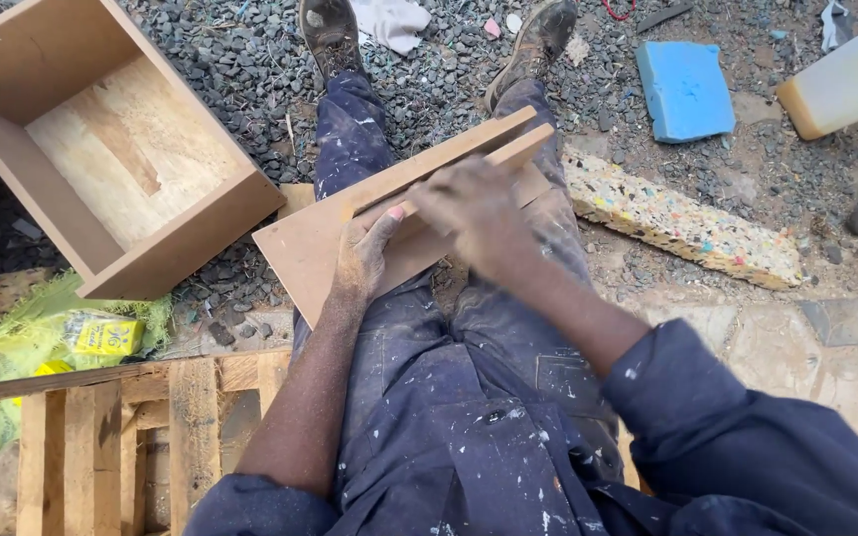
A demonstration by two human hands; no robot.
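A flat brown board (302,248) lies tilted across my lap, over paint-spattered blue overalls. My left hand (364,253) presses flat on the board near its middle, fingers pointing toward the far edge. My right hand (474,203) is blurred and rests on a narrow wooden strip (528,147) that lies along the board's upper edge; I cannot tell if the fingers wrap it. My boots rest on grey gravel beyond the board.
An open wooden box (166,253) sits on the gravel at upper left. A blue foam block (685,87) and a speckled foam slab (682,220) lie at right, near a pale plastic jug (851,79). A slatted wooden pallet (101,437) is at lower left, beside green and yellow packaging (62,337).
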